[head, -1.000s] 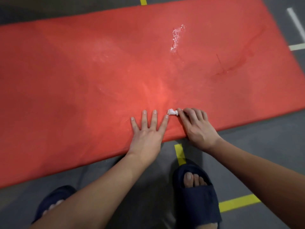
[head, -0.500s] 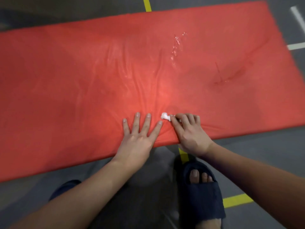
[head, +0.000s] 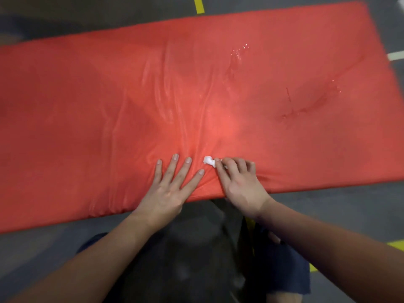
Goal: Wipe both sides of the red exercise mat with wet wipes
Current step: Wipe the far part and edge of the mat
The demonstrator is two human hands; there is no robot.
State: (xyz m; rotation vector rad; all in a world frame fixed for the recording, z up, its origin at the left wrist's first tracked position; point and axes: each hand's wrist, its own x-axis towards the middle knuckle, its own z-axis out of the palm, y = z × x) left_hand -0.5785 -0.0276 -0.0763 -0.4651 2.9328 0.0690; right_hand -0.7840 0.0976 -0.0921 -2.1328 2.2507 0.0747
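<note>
Red exercise mat (head: pixel 109 101) flat on grey floor (head: pixel 328 215), left hand (head: pixel 168 189) pressed on its near edge with fingers straight and spread, small crumpled wet wipe (head: pixel 209 160) just right of it, pinched by curled right hand (head: pixel 240 182), wet streaks (head: pixel 238 53) farther back

grey floor (head: pixel 328 211) with yellow tape lines (head: pixel 198 5), a dark blue slipper (head: pixel 284 270).

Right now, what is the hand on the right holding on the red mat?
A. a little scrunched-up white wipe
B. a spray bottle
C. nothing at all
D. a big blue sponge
A: the right hand pinches a small crumpled white wipe in its fingertips, against the red mat near its front edge, while the left hand lies flat with spread fingers beside it.
</note>
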